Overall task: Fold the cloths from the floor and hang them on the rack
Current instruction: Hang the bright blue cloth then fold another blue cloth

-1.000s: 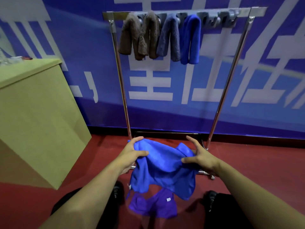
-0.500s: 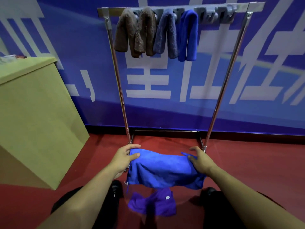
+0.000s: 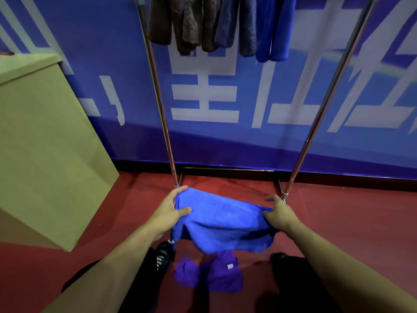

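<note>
Blue cloth (image 3: 222, 224) held up in the air between both hands, above the red floor (image 3: 338, 222), in front of the rack's base. Left hand (image 3: 171, 211) grips its left end, thumb over the near face, fingers wrapped behind the top edge. Right hand (image 3: 279, 213) pinches the right end, fabric bunched under thumb and fingers. Cloth sags in the middle, lower edge drooping. Purple cloth (image 3: 212, 274) lies crumpled on the floor below it, between two dark shoes, small white tag showing. Rack (image 3: 158, 98) of metal poles stands against the blue wall; two brown cloths (image 3: 178, 21), a grey-blue cloth (image 3: 237, 23) and a blue hung cloth (image 3: 274, 28) hang side by side from it. Tan counter (image 3: 45, 143) at left.
</note>
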A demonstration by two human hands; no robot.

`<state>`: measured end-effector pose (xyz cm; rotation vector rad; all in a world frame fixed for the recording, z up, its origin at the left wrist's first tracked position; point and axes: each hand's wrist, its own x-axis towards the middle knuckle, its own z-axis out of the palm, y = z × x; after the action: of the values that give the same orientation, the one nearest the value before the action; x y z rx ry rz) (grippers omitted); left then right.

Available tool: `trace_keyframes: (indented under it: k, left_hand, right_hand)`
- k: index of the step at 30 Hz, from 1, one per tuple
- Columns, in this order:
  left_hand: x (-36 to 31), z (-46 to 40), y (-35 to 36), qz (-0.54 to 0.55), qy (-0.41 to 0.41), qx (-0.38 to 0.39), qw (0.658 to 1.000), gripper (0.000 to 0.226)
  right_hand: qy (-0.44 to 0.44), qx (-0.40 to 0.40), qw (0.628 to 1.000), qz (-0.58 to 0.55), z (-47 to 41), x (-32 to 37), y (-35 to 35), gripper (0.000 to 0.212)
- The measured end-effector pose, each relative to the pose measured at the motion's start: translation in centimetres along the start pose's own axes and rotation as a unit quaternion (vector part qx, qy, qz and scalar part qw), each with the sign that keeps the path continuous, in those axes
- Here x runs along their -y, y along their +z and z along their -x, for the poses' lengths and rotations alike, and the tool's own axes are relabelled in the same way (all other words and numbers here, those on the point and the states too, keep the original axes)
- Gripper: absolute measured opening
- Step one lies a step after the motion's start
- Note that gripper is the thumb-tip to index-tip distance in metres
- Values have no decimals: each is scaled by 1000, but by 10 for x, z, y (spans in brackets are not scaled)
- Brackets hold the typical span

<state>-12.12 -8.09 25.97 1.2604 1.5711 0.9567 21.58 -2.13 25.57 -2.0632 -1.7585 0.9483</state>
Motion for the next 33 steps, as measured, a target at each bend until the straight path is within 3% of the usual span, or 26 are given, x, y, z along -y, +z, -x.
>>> trace_keyframes:
  k: [4,8,12,15,18,25,33]
  left_hand:
    - [3,-10,0,52,1,-36,998,67]
    - [8,-17,2,106,0,-49,993,66]
    - [8,-19,4,120,4,-56,991,56]
    - [4,-18,7,120,7,-66,991,44]
    - [2,-17,9,135,-9,-76,988,34]
    - [10,-16,1,138,-49,-89,985,41]
    - [6,-13,-5,134,-30,-132,982,36]
  right_hand:
    - [20,-70,997,-30,-16,-10,2,34]
    - [-1,-99,974,-202,-13,-9,3,28]
    - [-33,-29,918,-393,-12,0,6,26]
    - [-33,50,885,-463,-11,5,5,37]
    - [-81,84,901,-418,-13,3,7,52]
    - [-68,-18,973,-220,-17,-8,11,33]
    - [1,-134,973,-187,-24,-23,5,24]
